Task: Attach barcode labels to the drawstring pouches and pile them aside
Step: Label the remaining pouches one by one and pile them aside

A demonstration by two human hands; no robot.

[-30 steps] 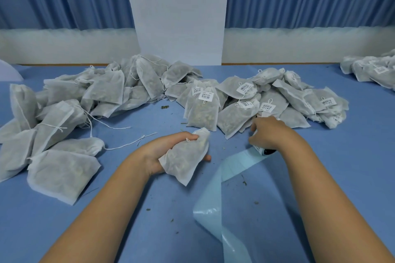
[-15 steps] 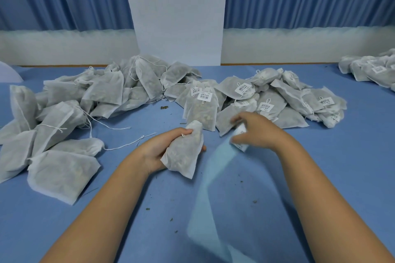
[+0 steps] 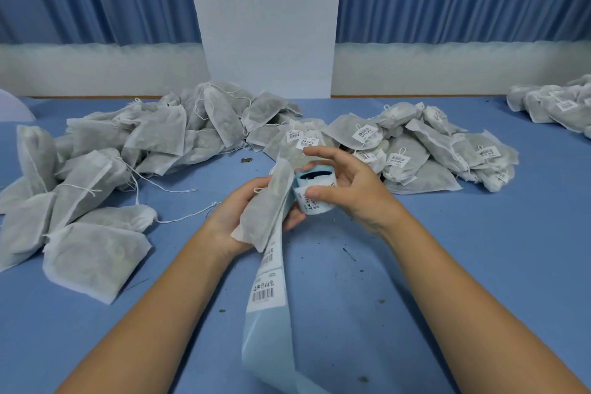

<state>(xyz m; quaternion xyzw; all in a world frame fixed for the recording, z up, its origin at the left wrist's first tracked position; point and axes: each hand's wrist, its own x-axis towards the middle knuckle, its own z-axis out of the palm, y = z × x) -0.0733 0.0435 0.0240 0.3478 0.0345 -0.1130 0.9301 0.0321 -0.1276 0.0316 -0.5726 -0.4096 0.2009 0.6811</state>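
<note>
Head view: a person's two bare forearms are reaching over a blue counter point(image 3: 479, 265). The left hand point(image 3: 238, 211) is curling its fingers round a white drawstring pouch point(image 3: 270, 201), holding it on edge just above the counter, mid-view. The right hand point(image 3: 351, 192) is gripping a small label roll point(image 3: 315, 198), with the thumb pressing its front and the fingers wrapping behind. Pouch and roll are touching. A pale blue backing strip point(image 3: 271, 339) is trailing from the roll toward the viewer, carrying a white label point(image 3: 265, 291). A bare pile point(image 3: 112, 169) of pouches is lying to the left, and a labelled pile point(image 3: 422, 150) is lying behind the right hand.

The step in hand is probably peeling off a label. To do it well, the person would turn the pouch flat side up, lift the label by one corner, lay it near the drawstring end as on the finished pouches, and smooth it down without creasing.

Each label is showing a barcode beneath a short line of characters, too small to read.
</note>
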